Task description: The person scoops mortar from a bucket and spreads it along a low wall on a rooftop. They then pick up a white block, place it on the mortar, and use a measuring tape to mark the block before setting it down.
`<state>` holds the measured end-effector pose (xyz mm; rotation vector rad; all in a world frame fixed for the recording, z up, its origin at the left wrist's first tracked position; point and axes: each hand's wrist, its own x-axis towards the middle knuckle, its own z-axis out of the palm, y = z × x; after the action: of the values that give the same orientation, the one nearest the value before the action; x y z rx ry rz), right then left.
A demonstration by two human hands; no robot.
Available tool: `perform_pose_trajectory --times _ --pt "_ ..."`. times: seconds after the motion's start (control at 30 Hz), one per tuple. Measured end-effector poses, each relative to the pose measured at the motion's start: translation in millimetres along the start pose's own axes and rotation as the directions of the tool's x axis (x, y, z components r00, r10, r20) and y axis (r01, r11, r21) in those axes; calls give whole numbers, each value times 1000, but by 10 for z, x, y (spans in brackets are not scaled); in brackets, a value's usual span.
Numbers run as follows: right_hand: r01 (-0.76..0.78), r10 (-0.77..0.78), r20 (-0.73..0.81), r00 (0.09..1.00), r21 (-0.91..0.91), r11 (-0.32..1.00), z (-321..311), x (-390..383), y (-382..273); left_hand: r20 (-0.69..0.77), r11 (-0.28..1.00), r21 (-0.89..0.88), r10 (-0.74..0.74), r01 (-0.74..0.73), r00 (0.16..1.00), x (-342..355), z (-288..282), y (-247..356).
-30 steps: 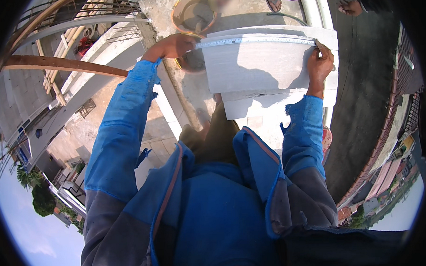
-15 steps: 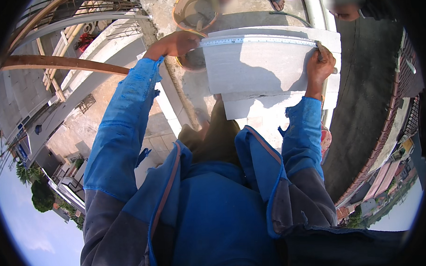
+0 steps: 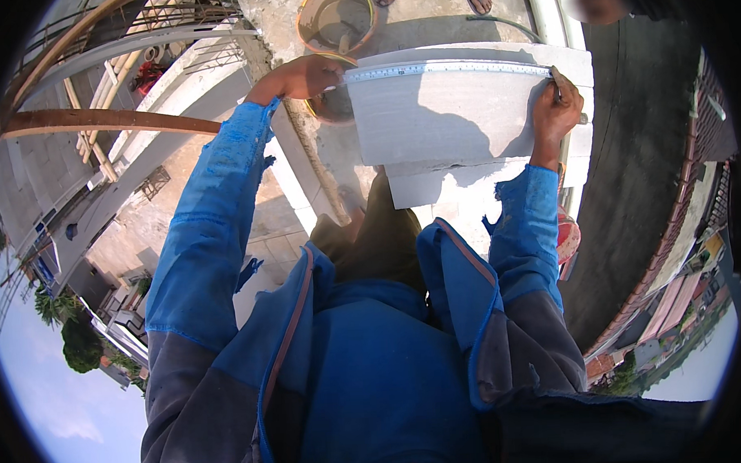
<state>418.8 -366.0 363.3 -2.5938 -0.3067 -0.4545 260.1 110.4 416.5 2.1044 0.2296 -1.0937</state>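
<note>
A pale grey lightweight block (image 3: 432, 123) lies in front of me on top of other pale blocks (image 3: 442, 184). Along its far edge stretches a white tape measure blade (image 3: 446, 68), pulled straight from side to side. At the left end my left hand (image 3: 312, 76) is closed on the tape, just beyond the block's edge. My right hand (image 3: 558, 111) is closed at the other end, with fingertips against the blade by the block's right edge. A small dark thing shows between its fingers, too small to name. My shadow covers part of the block.
A bucket (image 3: 336, 20) stands beyond my left hand, another vessel (image 3: 333, 106) below it. A co-worker's feet (image 3: 478, 1) are at the far side. A wooden bar (image 3: 114, 120) and steel rods lie left. Pale pipes (image 3: 571, 16) and a red vessel (image 3: 568, 237) are right.
Both hands keep the tape stretched over the block, almost unmoved. At the far side, a co-worker's foot now shows beside the bucket. The view has shifted slightly.
</note>
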Motion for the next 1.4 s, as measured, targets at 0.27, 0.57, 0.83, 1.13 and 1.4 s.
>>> perform_pose_trajectory --times 0.27,0.57,0.83,1.13,1.4 --pt "-50 48 41 998 37 998 -4 159 122 29 999 -3 -41 41 999 57 -18 125" --pt "6 -3 174 985 -16 1000 -103 331 -49 -47 994 64 -89 92 995 5 -115 147" --pt "92 -80 266 961 -30 995 -242 418 25 -44 997 -2 -79 79 996 -42 71 183" --pt "-117 146 292 945 -117 986 -944 -655 139 -54 999 9 -31 31 998 -554 1075 252" --pt "-448 518 507 689 -263 854 -2091 -3333 431 274 983 181 -92 42 957 -1365 2805 -98"
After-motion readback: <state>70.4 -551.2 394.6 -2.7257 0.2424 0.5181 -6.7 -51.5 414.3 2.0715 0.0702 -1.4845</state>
